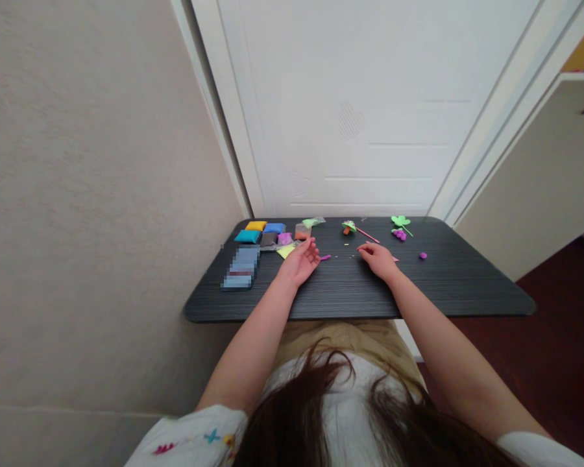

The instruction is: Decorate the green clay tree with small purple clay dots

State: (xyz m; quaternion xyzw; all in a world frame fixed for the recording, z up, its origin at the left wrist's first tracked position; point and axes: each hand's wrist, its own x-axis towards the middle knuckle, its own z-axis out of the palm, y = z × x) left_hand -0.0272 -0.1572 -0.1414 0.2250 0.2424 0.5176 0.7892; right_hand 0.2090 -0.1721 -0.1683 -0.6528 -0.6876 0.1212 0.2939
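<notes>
My left hand (302,263) rests palm up over the table, its fingers loosely apart with nothing visible in them. Beside its fingertips lies a thin purple strip of modelling clay (325,257). My right hand (378,261) is at the table's middle, thumb and fingers pinched together; whatever they hold, if anything, is too small to make out. A bit of something pink (396,259) shows just past its outer side. Tiny pale crumbs (350,257) are scattered between the two hands. Behind them stands a small clay mushroom (349,227) with a green cap, next to a pink stick (368,235).
Several coloured clay packets, among them a teal one (248,236) and a blue one (274,227), lie back left. A blurred phone-like rectangle (242,267) is nearer. At right are a green clover shape (400,222), a purple clump (399,234) and a purple ball (423,255).
</notes>
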